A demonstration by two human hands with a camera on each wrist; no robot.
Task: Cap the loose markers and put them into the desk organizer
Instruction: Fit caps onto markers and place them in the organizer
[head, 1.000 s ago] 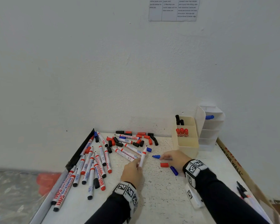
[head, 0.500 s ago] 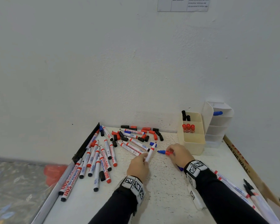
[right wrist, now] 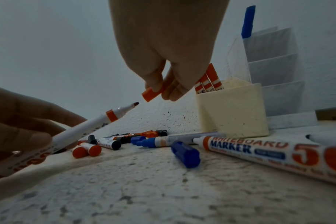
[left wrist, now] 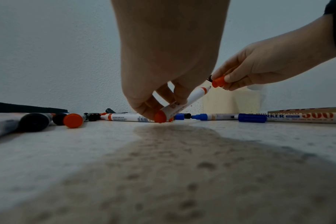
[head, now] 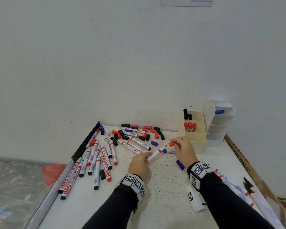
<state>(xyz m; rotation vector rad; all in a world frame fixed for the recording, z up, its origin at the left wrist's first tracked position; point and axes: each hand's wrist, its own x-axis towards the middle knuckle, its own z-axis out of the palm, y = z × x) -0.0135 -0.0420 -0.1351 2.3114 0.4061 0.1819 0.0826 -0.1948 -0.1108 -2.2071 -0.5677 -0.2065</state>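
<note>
My left hand (head: 139, 162) grips an uncapped red marker (head: 155, 154) by its rear end, tip raised toward the right; the same marker (right wrist: 90, 125) shows in the right wrist view. My right hand (head: 182, 148) pinches a red cap (head: 172, 144) just beyond the marker's tip, a small gap between them; the cap (left wrist: 219, 81) points its open end at the tip. The cream desk organizer (head: 196, 142) stands at the back right with three red markers (head: 189, 126) and black ones in it.
Many loose markers (head: 96, 161) and caps (head: 145, 131) lie scattered left and centre on the white table (head: 155, 204). An uncapped blue marker (head: 168, 151) and a blue cap (head: 180, 164) lie near my right hand. A white tiered organizer (head: 221, 124) holds a blue marker. More markers (head: 234, 185) lie at the right edge.
My right hand has lifted the red cap off the table and brought it toward the marker's tip. My left hand has tilted the red marker's tip to the right.
</note>
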